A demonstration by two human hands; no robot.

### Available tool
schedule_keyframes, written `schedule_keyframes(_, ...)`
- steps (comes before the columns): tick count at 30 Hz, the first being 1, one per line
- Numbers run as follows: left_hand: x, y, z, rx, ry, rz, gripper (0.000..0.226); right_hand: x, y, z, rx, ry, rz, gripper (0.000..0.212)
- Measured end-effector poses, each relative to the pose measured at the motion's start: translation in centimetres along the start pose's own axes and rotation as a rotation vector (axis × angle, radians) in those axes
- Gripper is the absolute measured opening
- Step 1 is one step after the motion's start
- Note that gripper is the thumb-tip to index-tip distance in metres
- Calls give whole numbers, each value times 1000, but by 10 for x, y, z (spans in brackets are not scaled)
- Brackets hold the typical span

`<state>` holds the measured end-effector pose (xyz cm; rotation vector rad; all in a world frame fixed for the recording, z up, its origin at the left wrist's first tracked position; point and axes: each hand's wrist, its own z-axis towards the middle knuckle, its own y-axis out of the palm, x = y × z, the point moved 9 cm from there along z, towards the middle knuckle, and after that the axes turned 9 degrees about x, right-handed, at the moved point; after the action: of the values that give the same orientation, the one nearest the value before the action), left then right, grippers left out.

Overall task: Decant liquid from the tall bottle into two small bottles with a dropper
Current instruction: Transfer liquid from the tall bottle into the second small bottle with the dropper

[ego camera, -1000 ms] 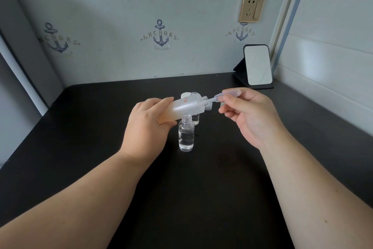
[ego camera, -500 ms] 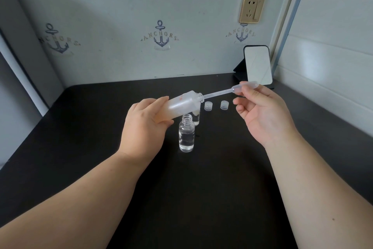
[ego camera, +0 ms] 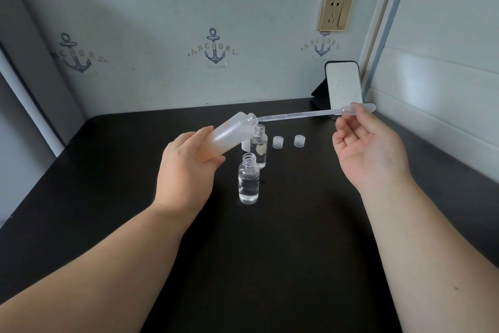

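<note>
Above the dark surface, the left hand holds the tall bottle tilted steeply, its open mouth pointing up and to the right, its fingers wrapped round the lower body where the pale orange liquid pools. The right hand pinches the bulb end of the dropper between thumb and forefinger, the remaining fingers loosely spread with the palm turned up. The dropper lies nearly level, its tip right at the mouth of the tall bottle (whether just inside or just clear of the rim I cannot tell).

Below the tilted bottle stand the two small bottles, both uncapped and upright: the near small bottle holds clear liquid to well over half its height, and the far small bottle, just behind it, shows some liquid too, though its level is hard to read. Two ribbed caps sit to the right of them, well apart from the hands.

The step in hand appears to be the transfer between drawing and dispensing. The next move, as I judge it, calls for swinging the tip down over one narrow neck, keeping the pinch steady so nothing drips on the way, then squeezing gently. The tilted bottle should be righted before liquid reaches its mouth.
</note>
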<state>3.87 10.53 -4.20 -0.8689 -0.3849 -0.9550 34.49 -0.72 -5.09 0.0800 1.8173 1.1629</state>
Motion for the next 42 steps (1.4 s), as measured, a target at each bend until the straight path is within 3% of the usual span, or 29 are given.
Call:
schedule_keyframes(8, -7, -2, 1, 6, -92, -88, 33, -6, -3, 1, 22, -11, 147, 8)
schedule_keyframes(14, -13, 2, -1, -6, -195, -152, 39, -6, 2, -2, -7, -11, 112, 6)
schedule_keyframes(19, -13, 5, -1, -18, -212, -176, 39, -5, 8, -4, -51, -20, 54, 24)
schedule_keyframes(29, -20, 11, -2, -64, -243, -191, 60, -5, 11, 0, -90, -54, -8, 17)
schedule_keyframes(33, -21, 0, -6, -8, -316, -334, 50, -6, 12, 1, -110, -70, -18, 15)
schedule_keyframes(37, -3, -35, -9, 207, -172, -353, 44, -8, 13, 1, -122, -96, -56, 25)
schedule_keyframes(39, 11, -35, -14, 164, -99, -416, 39, -10, 14, 0, -129, -117, -64, 24)
schedule_keyframes(42, 27, -18, -22, -46, -25, -484, 41, -11, 13, 0, -132, -132, -69, 16)
